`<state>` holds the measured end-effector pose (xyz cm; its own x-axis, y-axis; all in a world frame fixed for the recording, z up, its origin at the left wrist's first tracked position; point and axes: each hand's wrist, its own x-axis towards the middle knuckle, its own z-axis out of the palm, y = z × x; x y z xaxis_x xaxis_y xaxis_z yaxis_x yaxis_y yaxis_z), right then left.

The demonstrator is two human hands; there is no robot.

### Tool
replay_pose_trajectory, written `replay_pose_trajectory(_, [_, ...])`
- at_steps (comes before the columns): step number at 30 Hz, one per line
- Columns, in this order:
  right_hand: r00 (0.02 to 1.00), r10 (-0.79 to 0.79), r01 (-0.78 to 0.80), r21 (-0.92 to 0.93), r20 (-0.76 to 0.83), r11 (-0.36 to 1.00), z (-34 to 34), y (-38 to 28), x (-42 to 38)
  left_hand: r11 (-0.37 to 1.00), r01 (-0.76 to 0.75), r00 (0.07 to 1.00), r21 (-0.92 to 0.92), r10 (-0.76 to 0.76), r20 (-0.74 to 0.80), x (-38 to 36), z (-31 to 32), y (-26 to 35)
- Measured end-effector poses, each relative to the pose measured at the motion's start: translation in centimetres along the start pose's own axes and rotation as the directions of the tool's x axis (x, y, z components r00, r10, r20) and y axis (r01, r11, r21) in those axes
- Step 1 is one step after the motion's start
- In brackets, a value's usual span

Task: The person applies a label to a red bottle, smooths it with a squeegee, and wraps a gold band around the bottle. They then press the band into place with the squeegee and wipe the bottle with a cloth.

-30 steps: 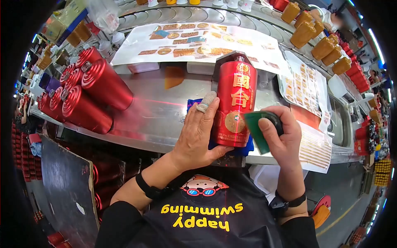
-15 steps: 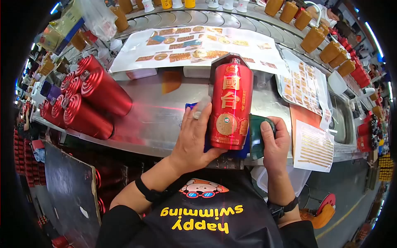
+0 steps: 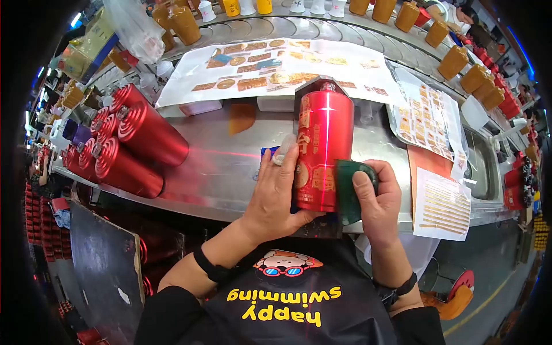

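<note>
A red bottle (image 3: 322,144) with gold labels lies lengthwise on a steel bench (image 3: 224,167), neck pointing away from me, over a blue cloth. My left hand (image 3: 279,192) wraps the bottle's left side, a taped finger raised along it. My right hand (image 3: 376,198) grips a dark green scraper (image 3: 348,190) pressed flat against the bottle's right side near a gold label. A red laser line runs along the bottle's top.
Several red bottles (image 3: 123,144) lie stacked at the left of the bench. White sheets of gold stickers (image 3: 276,63) lie behind and to the right (image 3: 422,115). Amber bottles (image 3: 466,69) ride a curved roller conveyor at the back. Paper sheets (image 3: 440,198) lie at the right.
The bottle has been turned on its axis, so the big gold characters and round seal rolled left. The scraper moved from beside the bottle onto its right side.
</note>
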<state>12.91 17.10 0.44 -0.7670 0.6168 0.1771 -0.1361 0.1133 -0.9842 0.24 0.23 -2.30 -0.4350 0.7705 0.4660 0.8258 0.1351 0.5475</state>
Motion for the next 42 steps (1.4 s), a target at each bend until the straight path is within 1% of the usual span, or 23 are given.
replay_pose_trajectory(1, [0.999,0.048,-0.048,0.002,-0.011,0.999,0.0,0.1,0.2,1.0,-0.004,1.0,0.022,0.004,0.002,0.1,-0.1,0.0])
replay_pose_trajectory(4, [0.994,0.06,-0.058,0.021,-0.094,0.998,-1.5,1.3,0.3,0.998,0.034,0.997,-0.062,-0.029,0.073,-0.5,0.1,-1.2])
replay_pose_trajectory(5, [0.991,0.099,-0.093,0.074,-0.09,0.993,-1.8,1.2,0.3,0.996,0.043,0.996,-0.079,-0.037,0.081,-0.8,0.2,-1.4])
replay_pose_trajectory(8, [0.992,0.119,-0.115,0.066,-0.053,0.991,-2.9,0.7,0.1,0.993,0.041,0.994,-0.109,-0.03,0.105,-0.5,0.3,-1.9])
replay_pose_trajectory(9, [0.985,0.172,-0.169,0.092,-0.024,0.981,-3.3,0.6,0.0,0.994,0.034,0.993,-0.104,-0.022,0.116,-0.5,0.1,-2.0])
replay_pose_trajectory(12, [0.963,0.256,-0.265,0.145,0.079,0.953,-3.5,0.8,0.0,0.994,0.035,0.991,-0.106,-0.021,0.132,-0.6,0.0,-2.1])
replay_pose_trajectory(13, [0.971,0.227,-0.235,0.143,0.07,0.961,-3.2,0.7,0.0,0.993,0.037,0.991,-0.111,-0.022,0.136,-0.6,0.0,-2.1])
replay_pose_trajectory(16, [0.963,0.247,-0.264,0.183,0.107,0.947,-3.2,0.6,0.4,0.986,0.061,0.985,-0.158,-0.033,0.169,-0.3,-0.8,-1.8])
replay_pose_trajectory(19, [0.961,0.242,-0.264,0.177,0.134,0.948,-3.5,0.7,0.5,0.91,0.105,0.992,-0.4,-0.066,0.108,-0.1,-0.6,-2.4])
replay_pose_trajectory(22, [0.964,0.226,-0.247,0.157,0.138,0.956,-3.8,1.0,0.6,0.916,0.094,0.996,-0.391,-0.088,0.033,1.5,-1.8,-1.9])
replay_pose_trajectory(23, [0.966,0.211,-0.232,0.145,0.147,0.962,-3.6,0.9,0.6,0.885,0.139,0.988,-0.444,-0.153,0.004,2.3,-2.2,-0.6])
replay_pose_trajectory(25, [0.97,0.18,-0.201,0.121,0.165,0.972,-3.0,0.2,0.7,0.956,-0.037,0.999,-0.292,0.029,-0.031,4.0,-2.5,-0.4])
replay_pose_trajectory(26, [0.969,0.167,-0.191,0.12,0.18,0.974,-2.9,0.0,0.7,0.969,-0.128,0.992,-0.21,0.122,-0.039,4.8,-2.7,-0.3])
replay_pose_trajectory(27, [0.968,0.155,-0.18,0.119,0.196,0.976,-2.9,-0.3,0.7,0.958,-0.124,0.992,-0.258,0.114,-0.055,5.4,-2.5,0.2])
replay_pose_trajectory(30, [0.961,0.128,-0.156,0.099,0.247,0.983,-3.4,-0.8,0.6,0.974,-0.191,0.979,-0.124,0.198,0.042,6.5,-2.8,1.0])
replay_pose_trajectory(31, [0.957,0.12,-0.148,0.09,0.263,0.985,-3.6,-0.9,0.6,0.967,-0.202,0.977,-0.153,0.209,0.036,6.6,-2.4,0.9])
replay_pose_trajectory(34, [0.986,-0.056,0.058,-0.009,0.156,0.998,-3.9,-0.9,0.9,0.963,-0.213,0.975,-0.165,0.221,0.03,6.6,-2.1,0.7])
replay_pose_trajectory(35, [0.986,0.052,-0.05,-0.013,0.16,0.999,-3.8,-1.6,0.8,0.962,-0.215,0.975,-0.169,0.222,0.021,6.6,-2.1,0.7])
replay_pose_trajectory(36, [0.979,-0.015,0.035,-0.097,0.205,0.995,-3.6,-1.9,0.9,0.961,-0.217,0.975,-0.173,0.223,0.011,6.5,-2.1,0.8])
replay_pose_trajectory(38, [0.941,-0.134,0.216,-0.248,0.31,0.944,-2.9,-2.2,1.1,0.958,-0.23,0.973,-0.172,0.231,-0.014,6.3,-2.1,0.8])
replay_pose_trajectory(40, [0.929,-0.174,0.293,-0.365,0.326,0.883,-1.8,-2.7,1.4,0.956,-0.245,0.97,-0.162,0.24,-0.047,6.1,-2.1,0.7])
replay_pose_trajectory(42, [0.909,-0.196,0.362,-0.463,0.367,0.809,-0.8,-4.3,1.8,0.952,-0.191,0.98,-0.241,0.168,-0.11,5.5,-1.9,0.3])
